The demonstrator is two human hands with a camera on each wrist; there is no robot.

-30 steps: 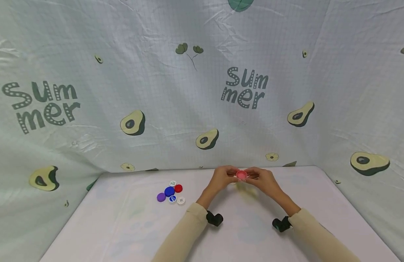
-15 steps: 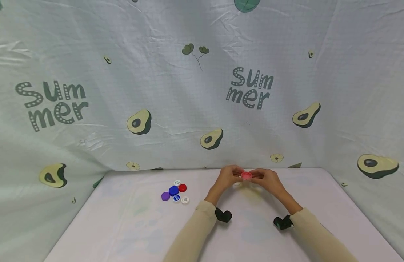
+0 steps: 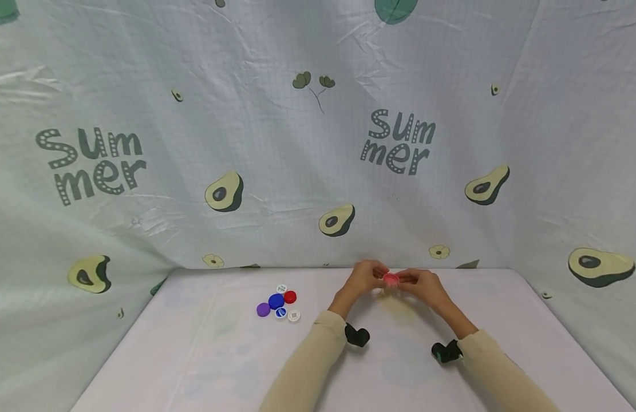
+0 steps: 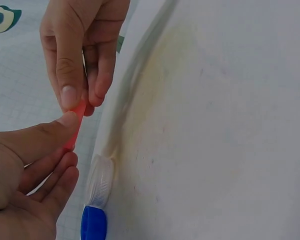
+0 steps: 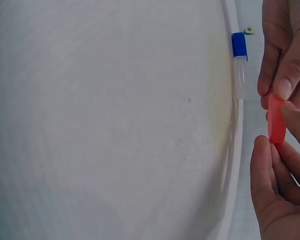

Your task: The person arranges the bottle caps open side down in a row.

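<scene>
A pinkish-red bottle cap (image 3: 391,280) is held between both hands above the far part of the table. My left hand (image 3: 367,277) pinches its left edge between thumb and fingers, while my right hand (image 3: 423,286) pinches the right edge. Seen edge-on in the left wrist view, the red cap (image 4: 76,127) sits between the two thumbs. Below the hands a clear ribbed cap (image 4: 100,180) touches or nearly touches a blue cap (image 4: 93,223) on the table; in the head view the hands largely hide both.
To the left, a loose cluster of caps lies on the table (image 3: 214,355): a blue cap (image 3: 276,301), a red cap (image 3: 290,297), a purple cap (image 3: 263,309) and several white or white-and-blue ones. A patterned curtain (image 3: 276,143) rises behind the table's far edge.
The whole head view has shifted, so everything appears further right. Both hands keep their hold on the red cap, whose face now shows flatter and slightly lower.
</scene>
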